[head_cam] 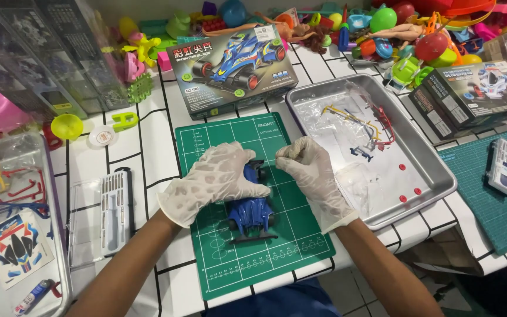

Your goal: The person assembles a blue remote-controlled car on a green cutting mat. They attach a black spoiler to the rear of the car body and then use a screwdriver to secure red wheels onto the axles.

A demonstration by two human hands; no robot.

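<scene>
A blue toy race car (252, 212) with black wheels and a black rear wing sits on a green cutting mat (300, 235). My left hand (217, 179), in a white glove, lies over the car's front and holds it down. My right hand (312, 170), also gloved, hovers just right of the car's front with thumb and forefinger pinched together; whether a small part sits between them cannot be seen.
A metal tray (435, 170) to the right holds a plastic bag, part frames and small red pieces. A model car box (230, 67) stands behind the mat. A screwdriver bit case (112, 211) lies left. Another tray (60, 276) with a sticker sheet is far left. Toys crowd the back.
</scene>
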